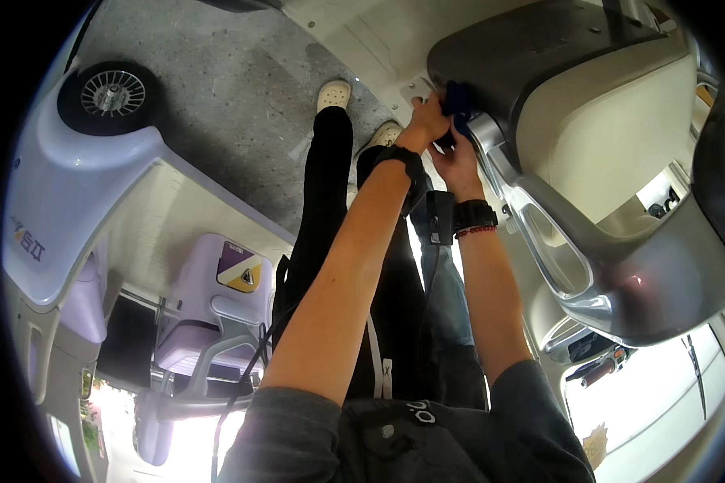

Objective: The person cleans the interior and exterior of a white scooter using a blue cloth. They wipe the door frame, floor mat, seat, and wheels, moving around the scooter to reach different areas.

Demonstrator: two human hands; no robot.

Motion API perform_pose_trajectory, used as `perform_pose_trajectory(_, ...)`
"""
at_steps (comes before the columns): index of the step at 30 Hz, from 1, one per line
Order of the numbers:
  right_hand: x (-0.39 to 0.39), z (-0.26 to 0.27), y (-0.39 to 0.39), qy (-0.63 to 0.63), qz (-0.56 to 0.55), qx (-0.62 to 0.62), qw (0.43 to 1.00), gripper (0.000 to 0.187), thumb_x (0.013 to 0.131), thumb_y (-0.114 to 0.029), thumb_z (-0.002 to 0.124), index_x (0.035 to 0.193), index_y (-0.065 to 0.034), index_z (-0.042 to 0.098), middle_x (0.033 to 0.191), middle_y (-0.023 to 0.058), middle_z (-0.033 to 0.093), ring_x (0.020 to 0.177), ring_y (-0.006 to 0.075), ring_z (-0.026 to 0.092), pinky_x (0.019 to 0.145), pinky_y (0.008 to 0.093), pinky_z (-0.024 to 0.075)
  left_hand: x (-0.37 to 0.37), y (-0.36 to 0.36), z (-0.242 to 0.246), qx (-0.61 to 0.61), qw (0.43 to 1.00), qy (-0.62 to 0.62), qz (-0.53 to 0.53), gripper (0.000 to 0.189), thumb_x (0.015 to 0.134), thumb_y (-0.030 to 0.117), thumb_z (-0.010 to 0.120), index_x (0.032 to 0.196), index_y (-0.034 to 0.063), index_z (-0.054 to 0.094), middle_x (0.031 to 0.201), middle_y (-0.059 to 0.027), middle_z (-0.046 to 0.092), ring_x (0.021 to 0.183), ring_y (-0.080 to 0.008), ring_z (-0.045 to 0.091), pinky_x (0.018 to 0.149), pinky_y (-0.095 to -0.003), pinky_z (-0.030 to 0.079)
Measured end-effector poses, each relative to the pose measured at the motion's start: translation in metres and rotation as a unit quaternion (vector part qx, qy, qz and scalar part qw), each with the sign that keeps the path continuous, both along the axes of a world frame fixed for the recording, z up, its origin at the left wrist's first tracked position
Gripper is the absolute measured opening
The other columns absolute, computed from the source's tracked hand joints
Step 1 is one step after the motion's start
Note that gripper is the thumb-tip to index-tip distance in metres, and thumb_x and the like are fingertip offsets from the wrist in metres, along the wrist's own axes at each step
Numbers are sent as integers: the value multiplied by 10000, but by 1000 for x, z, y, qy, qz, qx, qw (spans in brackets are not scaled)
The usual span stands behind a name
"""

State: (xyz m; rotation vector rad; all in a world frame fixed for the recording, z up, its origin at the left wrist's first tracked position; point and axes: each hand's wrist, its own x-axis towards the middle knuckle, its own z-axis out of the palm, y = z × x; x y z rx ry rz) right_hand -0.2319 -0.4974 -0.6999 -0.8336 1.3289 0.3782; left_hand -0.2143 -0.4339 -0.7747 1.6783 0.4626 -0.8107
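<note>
My left hand (429, 118) is at the lower corner of a seat with a dark brown shell, its fingers bent against a dark blue cloth (457, 101). Beside it, my right hand (456, 160) reaches up under the same cloth, near a silver-grey armrest bracket (488, 134). Something dark lies between the two hands, but it cannot be made out. The dark brown seat shell (489, 60) and its cream panel (622, 133) rise to the right of the hands. How firmly each hand grips is partly hidden by the fingers.
The glossy grey armrest (640, 278) curves out at the right. At the left stand a pale lilac vehicle (84, 181) with a black wheel (110, 98) and a lilac seat (199, 265). Another person's leg in jeans (447, 296) is close by. A cable hangs at lower left.
</note>
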Motion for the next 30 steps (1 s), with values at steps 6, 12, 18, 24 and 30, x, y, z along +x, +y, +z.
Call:
perform_pose_trajectory(6,-61,-26,-65,-184,359,-158,901,303,868,-86,553,1141,27,486,1173,134,513,1127,243,480,1027,394,387,-35,-26,-1,-301,946,48,112,264,795,107,576,1033,1,620,944,-186,646,853,-275,604,791,-334,453)
perform_pose_trajectory(12,-75,4,-82,-114,-32,4,993,290,872,-56,527,1140,46,482,1182,150,511,1123,230,485,1010,382,404,-41,-47,11,-194,976,44,-87,317,772,50,594,1078,-33,568,973,-128,632,896,-207,579,802,-288,442)
perform_pose_trajectory(18,-113,-7,-114,-135,-25,-6,990,261,913,-80,456,1132,60,486,1151,146,539,1083,226,509,982,364,409,-107,-99,-20,-229,971,27,60,544,677,185,649,1185,53,508,1018,-236,606,1033,-377,549,869,-395,445)
perform_pose_trajectory(24,-151,-15,-211,-80,330,-287,896,279,903,-124,480,1104,67,509,1136,159,566,1043,226,547,907,308,445,-98,-116,45,-328,919,195,99,551,679,122,652,1175,-52,490,1109,-179,569,1039,-274,534,879,-318,409)
perform_pose_trajectory(30,-151,14,-228,-53,577,-500,643,260,848,-177,566,1025,5,625,1036,255,595,1006,371,558,901,434,409,-63,-59,76,-317,887,141,305,605,750,175,626,1295,40,404,1238,-118,496,1134,-224,472,955,-308,333)
